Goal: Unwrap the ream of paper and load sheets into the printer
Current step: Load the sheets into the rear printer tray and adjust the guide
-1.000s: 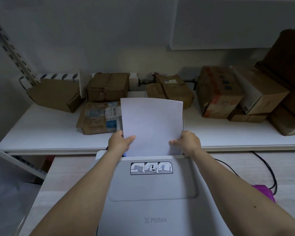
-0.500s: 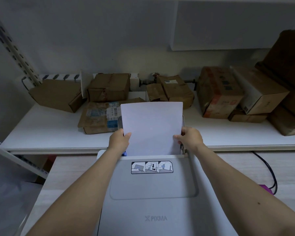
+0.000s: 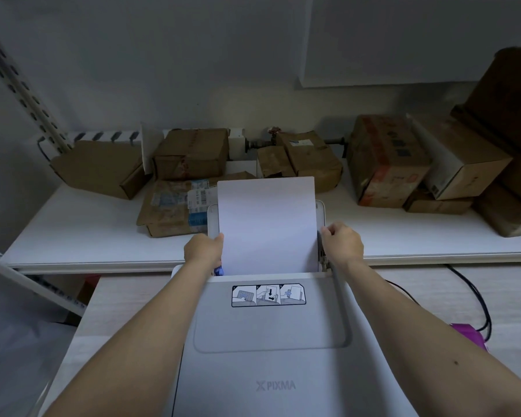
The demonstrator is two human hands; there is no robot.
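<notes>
Standing upright in the printer's (image 3: pixel 271 341) rear tray (image 3: pixel 321 210), the paper (image 3: pixel 266 224) has its lower edge down inside the feed slot, and we have a hand on each side of it. Our left hand (image 3: pixel 203 248) is curled at the left edge, fingers closed on the paper; a small blue guide (image 3: pixel 218 270) shows just below it. Our right hand (image 3: pixel 342 243) is curled at the right edge, against the tray's side, but whether it pinches the paper or only the tray we cannot tell. Behind the printer, brown boxes (image 3: pixel 190 153) sit along a white shelf (image 3: pixel 82 233). A purple thing (image 3: pixel 468 334) and black cable (image 3: pixel 478 299) lie at right on the desk (image 3: pixel 124 299).
</notes>
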